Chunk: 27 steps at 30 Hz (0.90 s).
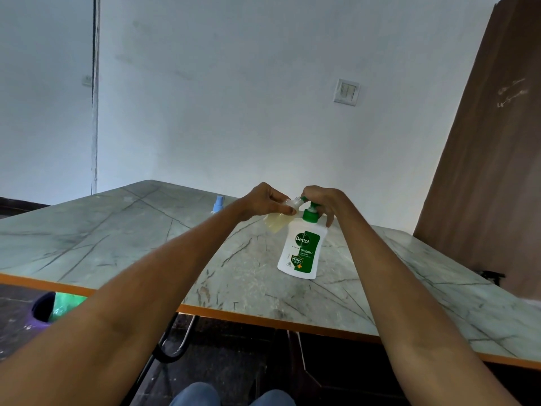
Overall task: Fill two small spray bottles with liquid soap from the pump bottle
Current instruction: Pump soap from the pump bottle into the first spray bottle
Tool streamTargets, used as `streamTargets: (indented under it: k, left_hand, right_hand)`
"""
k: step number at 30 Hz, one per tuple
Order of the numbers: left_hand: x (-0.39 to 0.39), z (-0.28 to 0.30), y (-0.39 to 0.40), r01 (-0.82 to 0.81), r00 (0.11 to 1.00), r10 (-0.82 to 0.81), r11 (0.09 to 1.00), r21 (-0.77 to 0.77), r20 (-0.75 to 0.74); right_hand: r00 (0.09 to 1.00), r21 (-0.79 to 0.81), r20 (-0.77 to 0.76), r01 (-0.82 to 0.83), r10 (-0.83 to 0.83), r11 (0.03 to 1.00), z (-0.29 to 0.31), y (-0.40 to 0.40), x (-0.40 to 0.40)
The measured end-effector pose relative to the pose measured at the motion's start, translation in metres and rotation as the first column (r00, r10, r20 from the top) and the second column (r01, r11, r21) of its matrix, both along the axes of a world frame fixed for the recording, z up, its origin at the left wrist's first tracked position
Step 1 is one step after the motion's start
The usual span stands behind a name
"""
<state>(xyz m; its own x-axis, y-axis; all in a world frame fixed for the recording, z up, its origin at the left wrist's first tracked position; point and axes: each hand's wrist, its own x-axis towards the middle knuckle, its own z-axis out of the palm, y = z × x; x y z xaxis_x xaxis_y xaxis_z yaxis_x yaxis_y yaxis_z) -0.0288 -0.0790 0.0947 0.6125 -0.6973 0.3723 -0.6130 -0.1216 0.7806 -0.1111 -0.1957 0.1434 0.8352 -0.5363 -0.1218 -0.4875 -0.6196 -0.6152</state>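
Note:
A white pump bottle (pixel 300 249) with a green label and green pump stands upright on the marbled table (pixel 146 235). My right hand (pixel 323 202) rests on top of its green pump head, fingers curled over it. My left hand (pixel 265 202) grips a small clear spray bottle (pixel 276 222) holding pale yellowish liquid. This bottle is tilted, its open neck held against the pump's nozzle. A second small spray bottle (pixel 218 204) with a blue cap stands upright further back on the table, left of my hands.
The table has an orange front edge (pixel 263 319) and meets a white wall behind. A brown wooden panel (pixel 483 171) leans at the right. Below the table's left side sits a dark bin with green contents (pixel 55 307). My knees show at the bottom.

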Motion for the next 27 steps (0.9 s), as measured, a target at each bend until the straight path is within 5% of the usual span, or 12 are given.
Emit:
streamTargets:
  k: [27]
  left_hand:
    - [-0.0006, -0.0017, -0.0007, -0.015, 1.0, 0.015, 1.0, -0.011, -0.015]
  right_hand:
    - [1.0, -0.008, 0.009, 0.003, -0.003, 1.0, -0.0023, -0.0001, -0.0015]
